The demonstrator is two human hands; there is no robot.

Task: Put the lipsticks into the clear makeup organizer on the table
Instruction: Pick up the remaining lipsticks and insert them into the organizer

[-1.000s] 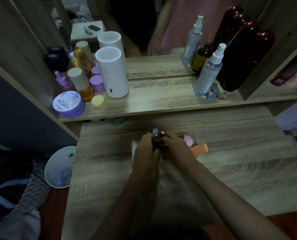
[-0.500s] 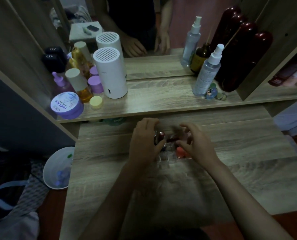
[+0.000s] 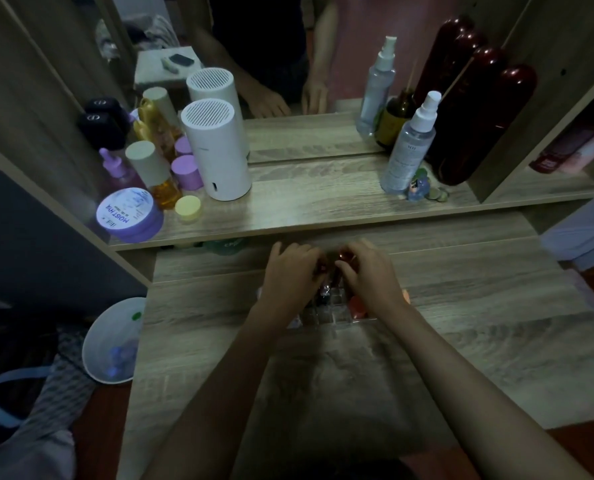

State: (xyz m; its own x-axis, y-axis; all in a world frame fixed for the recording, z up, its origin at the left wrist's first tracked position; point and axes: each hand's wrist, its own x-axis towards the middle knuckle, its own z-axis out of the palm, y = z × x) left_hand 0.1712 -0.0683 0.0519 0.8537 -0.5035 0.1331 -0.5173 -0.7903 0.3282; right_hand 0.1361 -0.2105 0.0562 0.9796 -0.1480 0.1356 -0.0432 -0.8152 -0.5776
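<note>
Lipsticks (image 3: 326, 271) are pinched by the left hand (image 3: 290, 271) and right hand (image 3: 366, 271) above the clear organizer (image 3: 326, 315) (dimly lit); a slot could be missed, and neighbouring sticks toppled.

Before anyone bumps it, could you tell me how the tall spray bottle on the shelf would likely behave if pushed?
The spray bottle is tall and narrow, so it would probably tip rather than slide. It looks like clear plastic, likely light and not fragile. If it fell rightward, it might knock the dark red bottle close beside it.
</note>
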